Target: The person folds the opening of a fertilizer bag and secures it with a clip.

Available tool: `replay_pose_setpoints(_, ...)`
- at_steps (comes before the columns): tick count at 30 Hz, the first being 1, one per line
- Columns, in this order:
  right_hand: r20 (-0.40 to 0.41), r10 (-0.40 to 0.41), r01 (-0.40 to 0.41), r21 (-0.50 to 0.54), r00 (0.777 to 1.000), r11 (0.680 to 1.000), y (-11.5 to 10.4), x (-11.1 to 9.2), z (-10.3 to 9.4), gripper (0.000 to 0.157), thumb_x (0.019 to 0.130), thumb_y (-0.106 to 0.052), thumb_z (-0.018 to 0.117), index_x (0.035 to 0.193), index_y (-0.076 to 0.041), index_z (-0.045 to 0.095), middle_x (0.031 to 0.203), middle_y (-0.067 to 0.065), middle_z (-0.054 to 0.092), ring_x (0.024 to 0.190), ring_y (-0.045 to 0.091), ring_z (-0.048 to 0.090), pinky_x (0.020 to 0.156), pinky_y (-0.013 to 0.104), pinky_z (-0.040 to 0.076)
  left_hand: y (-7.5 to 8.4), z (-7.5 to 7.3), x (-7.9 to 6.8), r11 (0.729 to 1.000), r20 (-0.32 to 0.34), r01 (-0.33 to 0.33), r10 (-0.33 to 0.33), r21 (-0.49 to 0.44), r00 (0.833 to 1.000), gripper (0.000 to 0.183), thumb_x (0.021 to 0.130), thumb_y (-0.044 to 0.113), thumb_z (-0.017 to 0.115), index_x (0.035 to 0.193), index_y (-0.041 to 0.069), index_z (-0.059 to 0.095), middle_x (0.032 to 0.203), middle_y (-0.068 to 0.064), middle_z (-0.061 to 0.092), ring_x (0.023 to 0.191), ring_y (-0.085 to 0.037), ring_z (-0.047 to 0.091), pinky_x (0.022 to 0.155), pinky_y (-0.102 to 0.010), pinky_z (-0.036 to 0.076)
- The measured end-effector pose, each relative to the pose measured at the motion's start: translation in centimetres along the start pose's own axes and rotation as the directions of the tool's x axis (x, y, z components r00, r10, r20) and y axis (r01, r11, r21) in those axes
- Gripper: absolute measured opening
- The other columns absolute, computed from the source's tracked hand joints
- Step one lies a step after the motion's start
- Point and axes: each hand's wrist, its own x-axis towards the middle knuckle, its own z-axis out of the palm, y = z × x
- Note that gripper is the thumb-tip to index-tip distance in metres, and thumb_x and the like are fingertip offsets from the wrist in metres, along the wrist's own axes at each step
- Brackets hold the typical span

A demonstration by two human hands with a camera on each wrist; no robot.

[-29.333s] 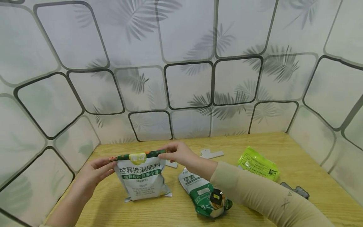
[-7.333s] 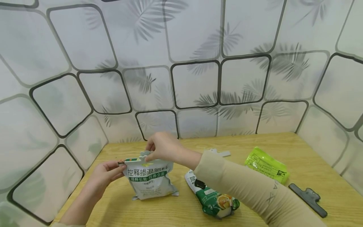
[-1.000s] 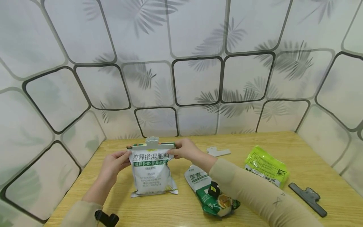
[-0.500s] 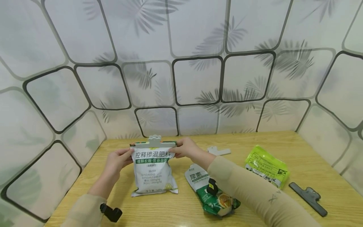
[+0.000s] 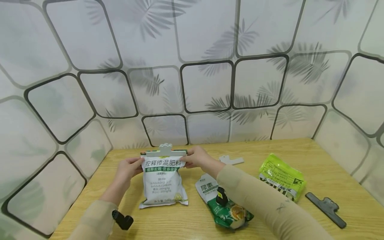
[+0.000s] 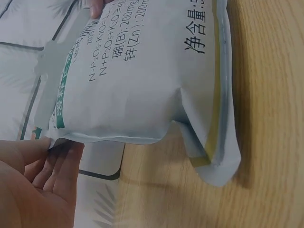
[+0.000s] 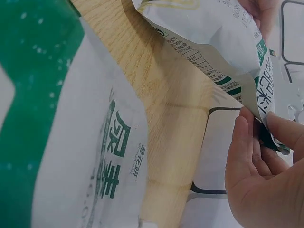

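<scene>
A white fertilizer bag (image 5: 162,181) stands upright on the table at left of centre, its green-patterned top edge folded over. Across that fold sits a pale grey clip (image 5: 165,150), its scalloped grip pointing up. My left hand (image 5: 127,168) pinches the bag's upper left corner, just below the fold. At the upper right corner, my right hand (image 5: 198,157) pinches the bag between thumb and fingers. In the right wrist view the right hand (image 7: 266,175) has its thumb on the front and its fingers behind. The left wrist view shows the left thumb and fingers (image 6: 64,166) at the bag's side edge.
A green and white bag (image 5: 211,191) lies partly under my right forearm. Farther right are a lime-green bag (image 5: 282,176) and a dark grey clip (image 5: 327,208). Another white clip (image 5: 231,160) lies toward the back of the wooden table (image 5: 168,223). Patterned walls enclose it.
Earlier my right hand put the grey clip onto the bag's folded top; it then moved to the right corner. In the last second the bag's top and my left hand shifted slightly right.
</scene>
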Motion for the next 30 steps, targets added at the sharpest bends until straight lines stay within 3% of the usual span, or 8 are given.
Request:
replay_pose_setpoints(3, -0.006, 0.018, -0.018, 0.014, 1.000, 1.000, 0.3, 0.3, 0.1, 0.017, 0.099, -0.010, 0.077, 0.105, 0.005, 0.078, 0.097, 0.019, 0.080, 0.094, 0.034, 0.080, 0.092, 0.043, 0.067, -0.2, 0.2, 0.3, 1.000, 0.008, 0.006, -0.006, 0.001, 1.000, 0.048, 0.109, 0.012, 0.061, 0.144, -0.020, 0.052, 0.095, -0.001, 0.076, 0.076, -0.002, 0.070, 0.075, -0.019, 0.064)
replay_pose_setpoints(10, -0.012, 0.046, -0.046, 0.047, 0.999, 0.998, 0.9, 0.8, 0.1, 0.019, 0.099, -0.008, 0.077, 0.109, 0.008, 0.077, 0.098, 0.023, 0.080, 0.064, 0.012, 0.071, 0.084, 0.037, 0.068, -0.2, 0.4, 0.9, 0.999, 0.021, 0.020, -0.021, 0.033, 1.000, 0.046, 0.108, 0.009, 0.061, 0.143, -0.019, 0.053, 0.096, -0.002, 0.076, 0.076, -0.002, 0.070, 0.076, -0.021, 0.065)
replay_pose_setpoints(16, -0.029, 0.072, -0.070, 0.068, 0.997, 0.995, 1.1, 1.0, 0.2, 0.019, 0.096, -0.004, 0.078, 0.108, 0.011, 0.076, 0.094, 0.024, 0.080, 0.056, 0.009, 0.066, 0.074, 0.030, 0.068, -0.2, 0.2, 1.5, 0.994, 0.031, 0.044, -0.047, 0.098, 0.998, 0.045, 0.108, 0.011, 0.062, 0.142, -0.018, 0.055, 0.122, -0.028, 0.074, 0.079, -0.004, 0.072, 0.079, -0.026, 0.067)
replay_pose_setpoints(22, -0.023, 0.100, -0.098, 0.065, 0.995, 0.993, 1.3, 0.9, 0.4, 0.015, 0.096, -0.003, 0.078, 0.102, 0.011, 0.076, 0.087, 0.022, 0.080, 0.053, 0.010, 0.066, 0.071, 0.031, 0.068, -0.4, 0.1, 1.9, 0.990, 0.048, 0.061, -0.067, 0.125, 0.997, 0.044, 0.108, 0.011, 0.063, 0.140, -0.018, 0.056, 0.113, -0.023, 0.077, 0.078, -0.006, 0.072, 0.080, -0.028, 0.067)
replay_pose_setpoints(27, 0.004, 0.128, -0.128, 0.051, 0.992, 0.990, 1.2, 0.6, 0.4, 0.010, 0.096, -0.002, 0.078, 0.093, 0.007, 0.075, 0.080, 0.019, 0.079, 0.054, 0.012, 0.067, 0.062, 0.027, 0.066, -0.5, 0.2, 2.2, 0.987, 0.051, 0.073, -0.081, 0.144, 0.995, 0.046, 0.108, 0.011, 0.063, 0.141, -0.020, 0.054, 0.121, -0.030, 0.073, 0.079, -0.008, 0.072, 0.082, -0.030, 0.067)
replay_pose_setpoints(30, 0.018, 0.152, -0.153, 0.047, 0.988, 0.987, 1.1, 0.6, 0.4, 0.013, 0.096, -0.001, 0.077, 0.085, 0.002, 0.071, 0.076, 0.015, 0.077, 0.054, 0.012, 0.067, 0.063, 0.026, 0.066, -0.5, 0.1, 2.2, 0.980, 0.053, 0.073, -0.084, 0.184, 0.995, 0.046, 0.107, 0.011, 0.063, 0.140, -0.020, 0.055, 0.123, -0.032, 0.072, 0.079, -0.009, 0.072, 0.082, -0.032, 0.067)
